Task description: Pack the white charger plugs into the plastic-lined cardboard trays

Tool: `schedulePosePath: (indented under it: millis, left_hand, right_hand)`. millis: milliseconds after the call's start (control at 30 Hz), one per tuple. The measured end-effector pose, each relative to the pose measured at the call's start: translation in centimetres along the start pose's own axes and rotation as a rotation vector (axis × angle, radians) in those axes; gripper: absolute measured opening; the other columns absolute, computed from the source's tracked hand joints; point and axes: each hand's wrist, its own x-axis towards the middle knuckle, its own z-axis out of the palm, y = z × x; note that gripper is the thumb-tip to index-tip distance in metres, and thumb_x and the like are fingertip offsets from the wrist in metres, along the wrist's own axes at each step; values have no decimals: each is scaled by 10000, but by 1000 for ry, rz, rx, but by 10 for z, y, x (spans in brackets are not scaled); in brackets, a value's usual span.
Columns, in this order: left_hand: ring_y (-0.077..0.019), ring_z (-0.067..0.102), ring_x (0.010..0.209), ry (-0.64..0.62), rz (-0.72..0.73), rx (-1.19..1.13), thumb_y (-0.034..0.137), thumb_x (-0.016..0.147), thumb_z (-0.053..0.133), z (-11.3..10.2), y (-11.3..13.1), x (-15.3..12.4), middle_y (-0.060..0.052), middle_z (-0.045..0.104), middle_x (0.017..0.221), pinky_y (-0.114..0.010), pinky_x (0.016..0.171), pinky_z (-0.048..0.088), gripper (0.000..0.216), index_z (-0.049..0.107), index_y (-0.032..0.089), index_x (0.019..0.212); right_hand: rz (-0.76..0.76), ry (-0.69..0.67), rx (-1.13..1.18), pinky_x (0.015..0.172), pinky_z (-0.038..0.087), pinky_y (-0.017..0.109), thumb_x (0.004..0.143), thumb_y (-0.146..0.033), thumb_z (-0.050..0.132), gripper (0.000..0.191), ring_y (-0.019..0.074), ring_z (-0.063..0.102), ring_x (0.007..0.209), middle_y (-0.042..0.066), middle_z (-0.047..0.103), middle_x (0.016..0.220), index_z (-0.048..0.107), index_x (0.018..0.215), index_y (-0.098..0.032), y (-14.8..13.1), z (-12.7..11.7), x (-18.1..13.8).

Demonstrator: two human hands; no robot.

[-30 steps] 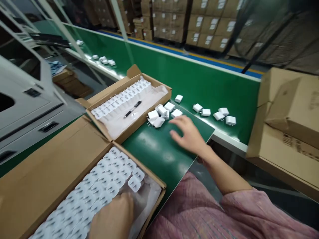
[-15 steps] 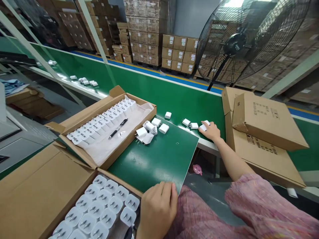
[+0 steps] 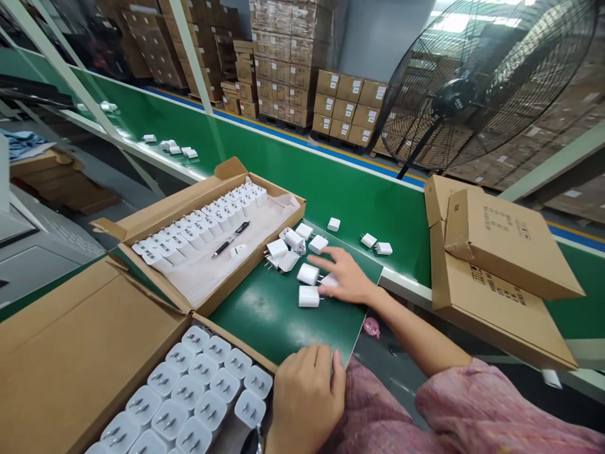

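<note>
My right hand (image 3: 344, 276) lies open, fingers spread, on the green board (image 3: 265, 321), touching a white charger plug (image 3: 331, 281) under its fingers. Two more plugs (image 3: 308, 285) lie just left of it, and a small heap of plugs (image 3: 289, 246) sits farther back. My left hand (image 3: 305, 394) rests with curled fingers on the board's near edge, beside a cardboard tray (image 3: 61, 366) filled with rows of white plugs (image 3: 198, 391). A second tray (image 3: 208, 239) behind holds one row of plugs and a black pen (image 3: 230, 238).
A green conveyor belt (image 3: 350, 189) runs behind the board with a few loose plugs (image 3: 375, 244) on it. Stacked flat cardboard boxes (image 3: 496, 258) stand at the right. A large black fan (image 3: 477, 82) and pallets of cartons stand beyond the belt.
My right hand came back from the belt at the right to the board, and plugs that lay on the belt are now on the board by it. My left hand stayed at the board's edge.
</note>
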Motion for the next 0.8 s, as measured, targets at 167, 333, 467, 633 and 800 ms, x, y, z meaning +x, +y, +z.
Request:
schedulePosePath:
  millis: [167,333,467,633,800]
  left_hand:
    - [-177,521,531,-6,-7,19,181,888,527,3,0,-1,18,521,595,-353,511,324,224,486,240,676]
    - [-186,557,583,-46,-49,-7,172,890,508,2,0,0,1,546,650,-344,513,374,191,506,232,708]
    - [-193,643,870,-141,-140,-158,144,913,461,-10,-5,6,-52,649,964,-320,693,524,150,582,209,974]
    - [-256,567,1212,-376,-89,-52,68,884,430,-29,-17,23,-104,598,1319,-419,940,533,420,533,203,1269]
    - [-389,287,1453,-629,111,240,-46,700,522,-24,-34,72,-186,316,1585,-544,1054,422,793,379,152,1455]
  right_hand:
    - [720,158,-267,944,420,489,941,-523,443,621,364,486,1191,215,525,1333,456,1427,-138,112,-5,-26]
    - [790,-137,-372,794,451,401,942,-514,437,497,334,548,1076,204,586,1192,554,1223,-121,161,0,-51]
    - [768,-126,-319,712,449,347,973,-521,362,442,290,583,986,168,614,1128,550,1122,-149,148,-10,-50]
    - [435,-4,-176,791,459,371,961,-590,379,481,293,565,1043,148,608,1148,506,1199,-192,90,-29,-35]
    - [182,73,291,768,461,352,965,-545,432,415,233,577,887,105,613,1058,494,1175,-193,36,-18,-11]
